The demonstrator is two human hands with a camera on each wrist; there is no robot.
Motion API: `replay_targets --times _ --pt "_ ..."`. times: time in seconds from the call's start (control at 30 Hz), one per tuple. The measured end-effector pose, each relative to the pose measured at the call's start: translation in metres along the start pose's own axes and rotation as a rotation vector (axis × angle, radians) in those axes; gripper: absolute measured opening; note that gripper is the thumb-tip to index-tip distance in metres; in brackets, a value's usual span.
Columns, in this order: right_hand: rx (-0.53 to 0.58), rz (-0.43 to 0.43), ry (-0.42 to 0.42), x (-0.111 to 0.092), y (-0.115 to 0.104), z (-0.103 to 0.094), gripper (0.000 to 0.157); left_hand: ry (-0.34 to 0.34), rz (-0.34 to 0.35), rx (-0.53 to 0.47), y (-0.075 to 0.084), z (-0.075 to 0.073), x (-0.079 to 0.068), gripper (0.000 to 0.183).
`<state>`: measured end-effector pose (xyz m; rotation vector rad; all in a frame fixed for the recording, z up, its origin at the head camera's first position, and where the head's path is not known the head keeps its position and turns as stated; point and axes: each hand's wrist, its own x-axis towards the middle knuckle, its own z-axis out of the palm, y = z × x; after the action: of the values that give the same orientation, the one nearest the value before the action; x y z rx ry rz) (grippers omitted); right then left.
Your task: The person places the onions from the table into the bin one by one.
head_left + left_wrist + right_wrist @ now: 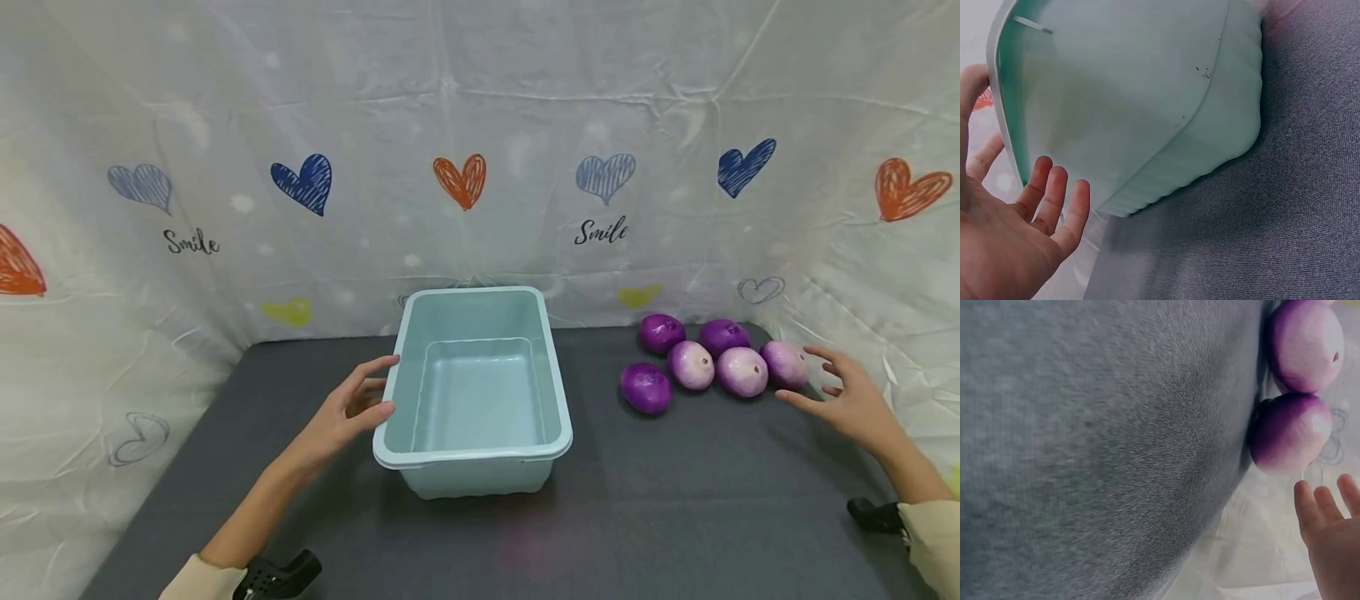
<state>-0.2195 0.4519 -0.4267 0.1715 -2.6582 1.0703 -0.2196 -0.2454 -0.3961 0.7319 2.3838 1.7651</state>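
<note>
A pale blue-green plastic basin (pixel 480 396) stands upright on the dark cloth, with nothing inside. My left hand (pixel 352 400) is at its left rim; in the left wrist view the hand (pixel 1016 225) has several fingers loosely bent beside the outer wall (pixel 1210 137), and fingertips reach the rim. Several shiny purple and whitish onions lie in a group to the right. Nearest to my right hand (pixel 851 400) is the rightmost onion (pixel 784 364). The right wrist view shows a small gap between that onion (pixel 1291 433) and the fingertips (pixel 1302 490). That hand holds nothing.
A dark grey cloth (pixel 600 517) covers the table. Behind and at the sides hangs a whitish sheet (pixel 525 100) printed with hearts. One onion (pixel 646 388) lies a little left and in front of the others. Black straps (pixel 273 577) circle both wrists.
</note>
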Motion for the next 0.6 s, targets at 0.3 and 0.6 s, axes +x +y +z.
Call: replay_targets --times 0.3,0.6 --pt "0.021 0.014 -0.042 0.013 0.008 -0.004 0.091 0.003 -0.007 -0.001 0.0 0.0 0.001 0.061" --pt "0.073 0.142 -0.039 0.025 0.011 -0.001 0.092 0.01 -0.013 -0.006 -0.001 0.0 0.0 0.061"
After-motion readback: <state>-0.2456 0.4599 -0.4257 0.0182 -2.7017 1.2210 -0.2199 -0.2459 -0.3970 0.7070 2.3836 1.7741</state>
